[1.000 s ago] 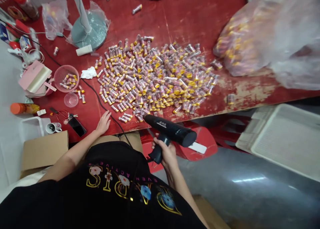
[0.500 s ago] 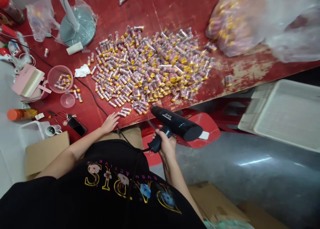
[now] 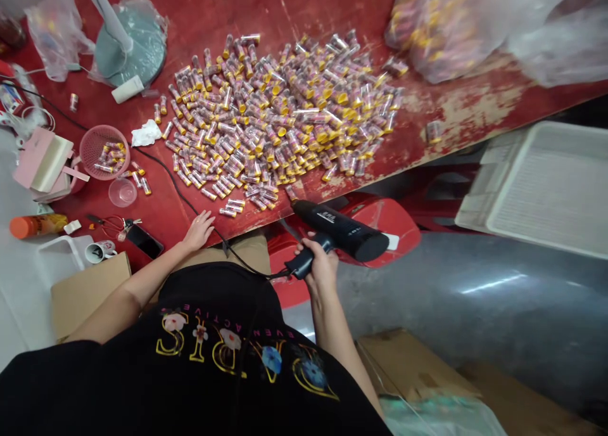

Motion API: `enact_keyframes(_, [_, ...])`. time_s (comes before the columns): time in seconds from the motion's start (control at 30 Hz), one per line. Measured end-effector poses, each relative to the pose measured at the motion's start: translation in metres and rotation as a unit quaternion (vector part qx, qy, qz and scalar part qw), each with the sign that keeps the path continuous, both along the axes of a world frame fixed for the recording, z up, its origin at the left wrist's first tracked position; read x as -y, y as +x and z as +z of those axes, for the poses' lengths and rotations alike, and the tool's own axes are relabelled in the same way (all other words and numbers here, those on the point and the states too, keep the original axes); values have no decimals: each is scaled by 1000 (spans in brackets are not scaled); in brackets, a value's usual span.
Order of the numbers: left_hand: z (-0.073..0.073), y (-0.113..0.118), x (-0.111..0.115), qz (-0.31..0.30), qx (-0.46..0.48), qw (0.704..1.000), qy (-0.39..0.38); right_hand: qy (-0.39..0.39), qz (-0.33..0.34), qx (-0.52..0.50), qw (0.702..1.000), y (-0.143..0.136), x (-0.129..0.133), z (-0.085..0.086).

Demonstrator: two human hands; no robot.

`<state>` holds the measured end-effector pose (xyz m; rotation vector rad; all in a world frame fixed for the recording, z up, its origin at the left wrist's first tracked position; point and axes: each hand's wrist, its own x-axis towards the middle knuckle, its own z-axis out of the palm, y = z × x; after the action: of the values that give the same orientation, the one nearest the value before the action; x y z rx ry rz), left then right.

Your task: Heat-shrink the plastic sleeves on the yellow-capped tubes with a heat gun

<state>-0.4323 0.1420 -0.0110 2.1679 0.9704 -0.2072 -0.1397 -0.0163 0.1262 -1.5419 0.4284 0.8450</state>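
My right hand [image 3: 319, 262] is wrapped around the handle of a black heat gun [image 3: 339, 229]. Its nozzle points up and left at the table's front edge, close to one small tube [image 3: 291, 193]. A cord runs from the handle's end leftward over the table. My left hand [image 3: 198, 230] lies flat at the table edge with its fingers stretched out, holding nothing. Just beyond it, a few tubes [image 3: 232, 208] lie at the near side of a large pile of small clear tubes with yellow ends [image 3: 280, 113].
On the red table [image 3: 332, 5], a pink basket [image 3: 88, 143], a clear cup [image 3: 122, 192], a phone [image 3: 143, 241] and a mug [image 3: 98, 251] stand left. A lamp base [image 3: 142, 46] is farther back. Filled plastic bags [image 3: 441, 37] lie back right. A red stool [image 3: 399, 217] and white tray [image 3: 551, 182] sit right.
The view has shifted slightly, so the table and pile appear further left and higher. My right hand keeps hold of the heat gun, and my left hand stays flat at the edge.
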Motion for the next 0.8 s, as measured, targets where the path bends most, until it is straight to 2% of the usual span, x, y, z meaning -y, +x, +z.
enact_keyframes(0.13, [3,5,-4,2,5,1000,5,-3,-29,16,999,9,5,-1])
enact_keyframes(0.3, [2,4,-11,7,-1,1000,6,7,42,-8,999,17,4,-3])
enact_keyframes(0.47, [-2,-3,-17,36,8,999,16,8,-75,108,991,61,-21,-19])
enact_keyframes(0.53, [-3,-5,-19,49,10,998,23,6,-96,125,988,82,-29,-22])
enact_keyframes(0.6, [-4,-6,-19,63,10,998,28,8,-77,110,991,97,-32,-20])
enact_keyframes(0.67, [-4,-4,-19,77,9,997,29,10,-28,71,997,103,-32,-17])
enact_keyframes(0.73, [-4,0,-18,87,8,996,28,14,9,43,999,101,-32,-13])
enact_keyframes(0.8, [-4,6,-17,92,7,995,26,11,3,49,999,94,-32,-8])
